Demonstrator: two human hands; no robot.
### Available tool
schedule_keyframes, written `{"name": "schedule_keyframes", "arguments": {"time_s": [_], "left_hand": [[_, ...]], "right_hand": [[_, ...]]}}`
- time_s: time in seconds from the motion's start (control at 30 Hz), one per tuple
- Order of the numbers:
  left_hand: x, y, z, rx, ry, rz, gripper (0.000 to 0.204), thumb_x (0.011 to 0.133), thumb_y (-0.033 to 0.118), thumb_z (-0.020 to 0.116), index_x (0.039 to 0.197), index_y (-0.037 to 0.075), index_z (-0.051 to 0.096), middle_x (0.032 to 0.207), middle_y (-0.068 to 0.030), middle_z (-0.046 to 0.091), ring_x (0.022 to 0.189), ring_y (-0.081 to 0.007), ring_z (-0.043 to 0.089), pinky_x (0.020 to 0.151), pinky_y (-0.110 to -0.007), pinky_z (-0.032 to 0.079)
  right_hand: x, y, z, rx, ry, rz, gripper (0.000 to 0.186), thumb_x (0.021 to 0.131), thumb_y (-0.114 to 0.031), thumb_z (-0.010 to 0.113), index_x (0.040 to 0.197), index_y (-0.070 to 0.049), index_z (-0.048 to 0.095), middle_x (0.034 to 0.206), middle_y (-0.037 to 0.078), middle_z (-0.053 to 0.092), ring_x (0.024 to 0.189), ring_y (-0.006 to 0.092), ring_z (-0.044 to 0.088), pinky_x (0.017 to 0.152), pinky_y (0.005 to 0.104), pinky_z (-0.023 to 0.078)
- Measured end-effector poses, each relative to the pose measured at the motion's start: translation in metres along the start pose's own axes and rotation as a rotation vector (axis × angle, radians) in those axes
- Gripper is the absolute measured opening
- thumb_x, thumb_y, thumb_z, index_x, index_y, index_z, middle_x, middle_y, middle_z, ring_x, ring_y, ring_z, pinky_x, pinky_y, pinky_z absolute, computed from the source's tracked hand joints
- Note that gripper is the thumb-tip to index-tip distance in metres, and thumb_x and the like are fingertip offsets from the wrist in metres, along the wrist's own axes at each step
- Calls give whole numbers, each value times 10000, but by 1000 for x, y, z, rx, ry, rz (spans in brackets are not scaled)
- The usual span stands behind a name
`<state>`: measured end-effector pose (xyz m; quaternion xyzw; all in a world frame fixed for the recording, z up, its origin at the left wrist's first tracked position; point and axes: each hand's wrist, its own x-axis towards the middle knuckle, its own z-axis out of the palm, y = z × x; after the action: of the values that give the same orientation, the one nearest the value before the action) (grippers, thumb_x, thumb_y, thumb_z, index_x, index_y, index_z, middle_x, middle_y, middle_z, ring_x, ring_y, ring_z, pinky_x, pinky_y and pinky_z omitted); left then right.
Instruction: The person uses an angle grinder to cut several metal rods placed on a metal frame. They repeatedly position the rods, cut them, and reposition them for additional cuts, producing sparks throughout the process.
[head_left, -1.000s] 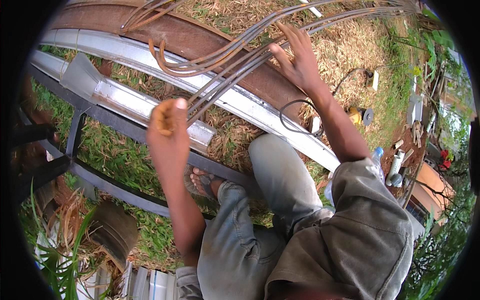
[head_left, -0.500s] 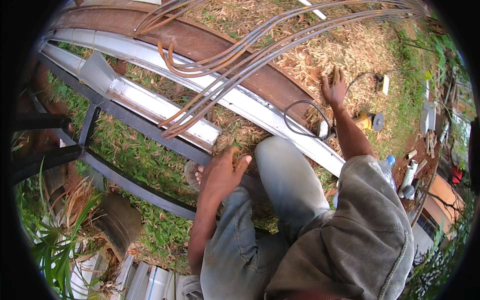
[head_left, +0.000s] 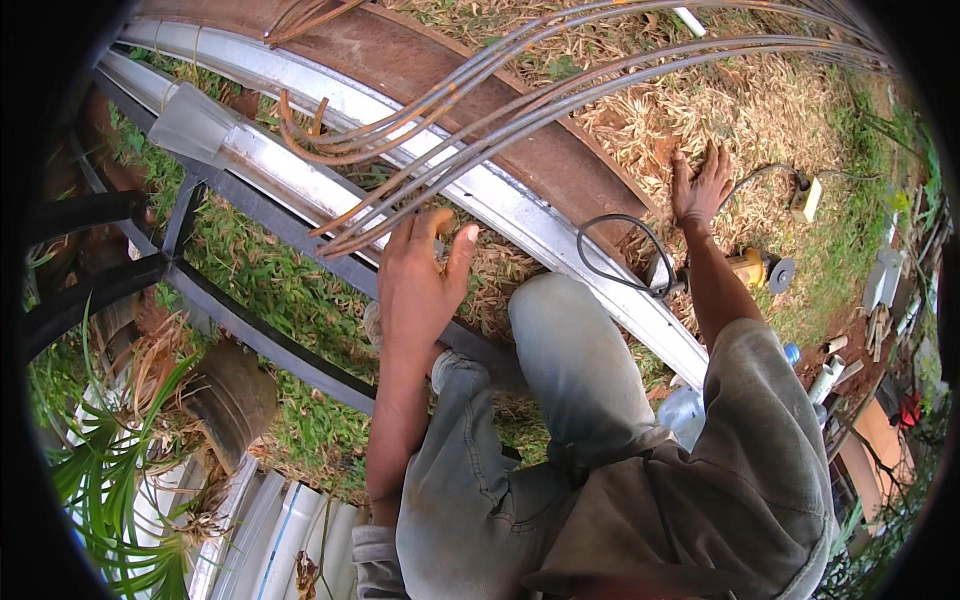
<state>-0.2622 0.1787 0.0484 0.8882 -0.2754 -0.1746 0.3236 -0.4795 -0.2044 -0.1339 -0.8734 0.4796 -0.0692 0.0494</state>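
Observation:
My left hand (head_left: 422,275) is held out with its thumb apart from the fingers. It covers the near end of a short, silvery metal channel (head_left: 285,165); whether it touches the channel I cannot tell. Several bent steel rods (head_left: 470,125) cross over the channel, their hooked ends just left of that hand. My right hand (head_left: 703,190) lies spread on dry leaves, holding nothing. Below it, partly behind my forearm, rests a yellow angle grinder (head_left: 746,267) with a grey disc. A black cable (head_left: 590,262) loops beside the grinder.
A long white metal channel (head_left: 540,225) and a brown rusty beam (head_left: 520,165) run diagonally past my knee. A black metal frame (head_left: 270,345) stands at left. A pale socket block (head_left: 806,200), a clear plastic bottle (head_left: 682,412) and white pipe pieces (head_left: 826,378) lie to the right.
My left hand has moved up and left, over the channel's end, and its fingers have straightened. The right hand stays spread on the ground while the view has shifted.

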Motion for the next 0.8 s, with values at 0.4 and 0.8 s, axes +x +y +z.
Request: {"name": "schedule_keyframes", "arguments": {"time_s": [0.4, 0.8], "left_hand": [[-1, -24, -25, -198, 247, -165, 238, 931, 223, 690, 985, -7, 669, 903, -175, 659, 821, -347, 647, 738, -429, 504], [72, -42, -24, 319, 284, 151, 476, 937, 357, 652, 1198, -34, 576, 1183, -212, 570, 1137, -388, 540, 967, -525, 427]], "right_hand": [[-1, -3, 0, 0, -12, 14, 897, 919, -728, 396, 1556, -105, 290, 1634, 124, 210, 1528, 315, 113, 1221, 525, 40], [2, -10, -5, 23, -28, 31, 832, 938, -671, 441, 1527, -95, 332, 1615, 134, 246, 1517, 320, 148, 1213, 538, 69]]}}
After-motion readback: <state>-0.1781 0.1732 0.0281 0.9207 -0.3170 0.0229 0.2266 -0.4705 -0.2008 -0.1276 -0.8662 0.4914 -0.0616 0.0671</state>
